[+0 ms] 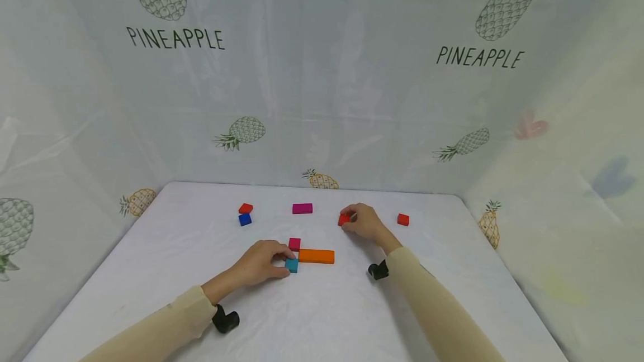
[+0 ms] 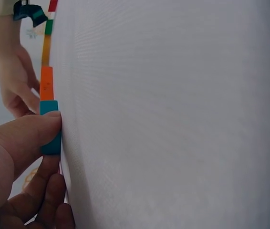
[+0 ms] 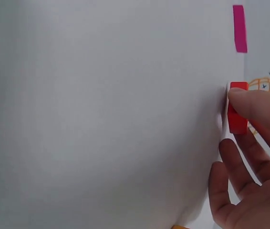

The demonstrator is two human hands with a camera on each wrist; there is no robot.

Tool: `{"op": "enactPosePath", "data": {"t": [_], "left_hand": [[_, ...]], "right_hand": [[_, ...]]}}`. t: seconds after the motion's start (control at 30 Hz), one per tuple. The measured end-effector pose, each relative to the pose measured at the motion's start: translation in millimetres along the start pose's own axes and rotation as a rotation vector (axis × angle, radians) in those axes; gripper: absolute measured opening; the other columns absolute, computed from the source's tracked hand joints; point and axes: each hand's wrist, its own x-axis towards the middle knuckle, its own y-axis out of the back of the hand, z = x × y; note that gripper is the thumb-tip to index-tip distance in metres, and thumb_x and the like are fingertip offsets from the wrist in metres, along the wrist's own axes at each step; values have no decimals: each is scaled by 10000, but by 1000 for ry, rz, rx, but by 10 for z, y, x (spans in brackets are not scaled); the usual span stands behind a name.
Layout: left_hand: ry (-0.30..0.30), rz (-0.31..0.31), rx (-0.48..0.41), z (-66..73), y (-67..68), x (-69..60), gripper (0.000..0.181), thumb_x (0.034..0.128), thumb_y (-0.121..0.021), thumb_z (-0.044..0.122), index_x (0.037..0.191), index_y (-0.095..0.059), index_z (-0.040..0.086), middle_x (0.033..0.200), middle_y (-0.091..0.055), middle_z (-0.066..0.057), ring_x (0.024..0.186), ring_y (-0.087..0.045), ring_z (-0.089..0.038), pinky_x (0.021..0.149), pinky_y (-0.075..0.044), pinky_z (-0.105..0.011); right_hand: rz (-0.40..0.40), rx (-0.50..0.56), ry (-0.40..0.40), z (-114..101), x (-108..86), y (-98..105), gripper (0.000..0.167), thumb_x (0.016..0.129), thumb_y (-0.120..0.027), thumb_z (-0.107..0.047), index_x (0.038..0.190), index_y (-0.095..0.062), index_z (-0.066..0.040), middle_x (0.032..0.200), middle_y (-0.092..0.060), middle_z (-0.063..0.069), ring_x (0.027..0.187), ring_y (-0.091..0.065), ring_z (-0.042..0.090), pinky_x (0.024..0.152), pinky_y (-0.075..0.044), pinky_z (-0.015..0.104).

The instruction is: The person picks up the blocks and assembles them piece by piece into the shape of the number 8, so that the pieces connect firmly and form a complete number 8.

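Observation:
My left hand (image 1: 260, 264) pinches a teal block (image 1: 291, 265) between thumb and fingers on the table. The block sits at the left end of a long orange block (image 1: 316, 256), with a crimson block (image 1: 294, 244) just behind it. In the left wrist view, the thumb lies across the teal block (image 2: 49, 107). Farther back on the right, my right hand (image 1: 365, 222) pinches a red block (image 1: 343, 220). Up close in the right wrist view, the thumb presses one face of the red block (image 3: 238, 121) while the other fingers curl beneath it.
A magenta block (image 1: 302, 209) lies at the back middle. Toward the back left, a blue block (image 1: 245, 219) stands by a red-orange block (image 1: 246, 208). Another red block (image 1: 403, 219) sits right of my right hand. A pineapple-print sheet (image 1: 322, 88) hangs behind the white table (image 1: 151, 272).

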Motion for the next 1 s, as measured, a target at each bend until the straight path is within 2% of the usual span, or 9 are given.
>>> {"op": "enactPosePath", "data": {"t": [0.13, 0.43, 0.63, 1.0], "left_hand": [[1, -1, 2, -10, 6, 0, 248, 906, -865, 212, 1139, -779, 212, 1046, -699, 102, 972, -605, -124, 907, -551, -383], [-8, 1, 5, -3, 4, 4, 248, 906, -863, 204, 1139, -782, 200, 1064, -711, 96, 976, -620, -127, 912, -563, -377], [-5, 0, 0, -8, 5, -3, 251, 908, -860, 208, 1147, -782, 200, 1075, -711, 91, 980, -620, -128, 921, -560, -391], [-3, -4, -13, -14, -3, 0, 251, 908, -860, 213, 1145, -782, 201, 1079, -710, 91, 979, -622, -128, 911, -565, -372]], "right_hand": [[-38, -20, 36, -54, -64, -4, 312, 939, -815, -131, 1243, -742, -125, 1104, -663, 50, 998, -601, 227, 883, -565, 356], [-64, -33, 82, -102, -239, -68, 298, 921, -834, -120, 1209, -758, -136, 1024, -650, 8, 960, -583, 201, 850, -556, 334], [-79, -79, 114, -106, -338, -104, 304, 920, -839, -138, 1212, -754, -141, 1017, -643, -2, 963, -563, 190, 845, -545, 330], [-75, -83, 151, -85, -473, -140, 307, 926, -834, -118, 1221, -752, -134, 1018, -652, -20, 944, -571, 173, 863, -542, 332]]}}
